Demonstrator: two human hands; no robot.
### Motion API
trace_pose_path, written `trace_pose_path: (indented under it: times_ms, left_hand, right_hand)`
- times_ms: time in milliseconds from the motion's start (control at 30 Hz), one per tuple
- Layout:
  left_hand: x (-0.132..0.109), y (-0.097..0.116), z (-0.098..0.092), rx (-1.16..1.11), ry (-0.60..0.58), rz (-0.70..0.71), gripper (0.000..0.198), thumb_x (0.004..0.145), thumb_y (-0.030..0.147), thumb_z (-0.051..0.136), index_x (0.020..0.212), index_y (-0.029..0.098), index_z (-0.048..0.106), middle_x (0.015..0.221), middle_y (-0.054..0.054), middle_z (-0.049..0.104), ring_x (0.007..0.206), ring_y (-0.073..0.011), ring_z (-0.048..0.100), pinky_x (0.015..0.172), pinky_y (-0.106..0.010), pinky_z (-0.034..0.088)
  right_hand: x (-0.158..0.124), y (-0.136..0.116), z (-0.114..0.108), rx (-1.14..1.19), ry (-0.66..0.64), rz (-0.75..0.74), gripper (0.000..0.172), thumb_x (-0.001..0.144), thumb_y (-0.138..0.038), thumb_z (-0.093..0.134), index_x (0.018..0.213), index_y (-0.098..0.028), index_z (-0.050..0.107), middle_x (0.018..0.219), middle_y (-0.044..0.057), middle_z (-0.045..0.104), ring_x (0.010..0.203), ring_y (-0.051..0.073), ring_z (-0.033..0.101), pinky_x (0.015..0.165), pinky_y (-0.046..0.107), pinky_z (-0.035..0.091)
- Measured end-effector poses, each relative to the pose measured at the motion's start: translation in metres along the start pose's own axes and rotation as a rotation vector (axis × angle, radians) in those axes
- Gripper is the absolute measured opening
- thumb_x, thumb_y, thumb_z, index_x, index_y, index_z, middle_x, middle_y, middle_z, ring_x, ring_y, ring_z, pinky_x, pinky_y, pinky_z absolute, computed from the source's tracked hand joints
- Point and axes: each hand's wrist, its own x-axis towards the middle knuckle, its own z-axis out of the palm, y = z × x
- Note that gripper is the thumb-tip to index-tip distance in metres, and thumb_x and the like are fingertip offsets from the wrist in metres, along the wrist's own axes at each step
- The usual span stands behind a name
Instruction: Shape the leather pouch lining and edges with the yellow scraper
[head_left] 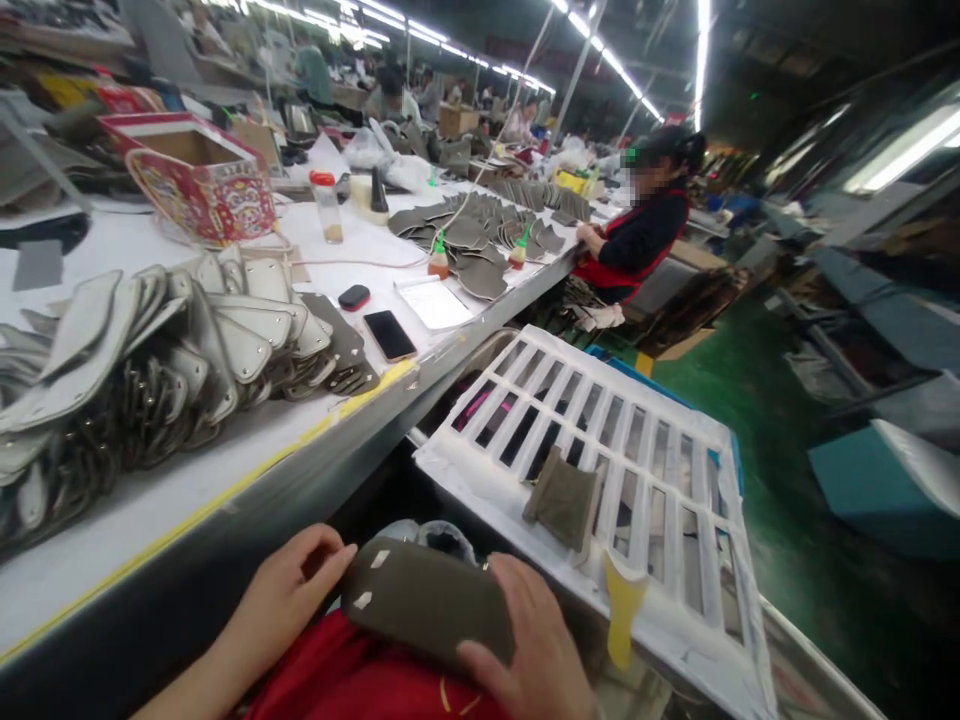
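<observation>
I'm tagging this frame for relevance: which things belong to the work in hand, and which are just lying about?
Probably the job: olive panel between left hand and right hand; olive piece on white rack; stacked panels.

Apparently just lying about: phone; black-and-red case; red patterned box.

Rows of strip lights are glowing across the top of the frame, running back beneath a dark ceiling, while a slim pole is slanting among them. A long white worktable is stretching from lower left toward upper centre, a yellow strip edging it. Rightward I'm seeing green floor; a broader lamp is shining upper right.
</observation>
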Motion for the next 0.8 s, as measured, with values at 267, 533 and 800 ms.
trace_pose_path:
  times_ms: [267, 533, 800]
  left_hand:
    - [0.012, -0.003, 0.000, -0.198, -0.245, -0.192, 0.041, 0.074, 0.055, 0.055, 0.066, 0.015, 0.052, 0.063, 0.000, 0.053, 0.061, -0.0140, 0.044, 0.056, -0.024, 0.034]
    - [0.019, -0.008, 0.001, -0.234, -0.250, -0.211, 0.038, 0.072, 0.051, 0.056, 0.061, 0.015, 0.048, 0.060, 0.001, 0.050, 0.059, -0.0130, 0.041, 0.055, -0.023, 0.031]
    - [0.020, -0.013, 0.002, -0.206, -0.251, -0.135, 0.037, 0.077, 0.047, 0.055, 0.062, 0.015, 0.046, 0.060, 0.002, 0.049, 0.059, -0.0123, 0.041, 0.054, -0.023, 0.031]
  right_hand:
    - [0.064, -0.055, 0.042, 0.072, -0.368, -0.087, 0.086, 0.072, -0.069, 0.057, 0.136, -0.014, 0.039, 0.138, 0.014, 0.042, 0.124, 0.032, 0.039, 0.104, 0.054, 0.034]
    - [0.064, -0.054, 0.043, 0.051, -0.386, -0.075, 0.084, 0.073, -0.067, 0.056, 0.137, -0.015, 0.038, 0.138, 0.013, 0.042, 0.124, 0.031, 0.039, 0.102, 0.055, 0.036]
    - [0.063, -0.051, 0.048, 0.012, -0.291, -0.151, 0.080, 0.076, -0.066, 0.054, 0.135, -0.014, 0.040, 0.134, 0.013, 0.047, 0.120, 0.031, 0.044, 0.097, 0.054, 0.041]
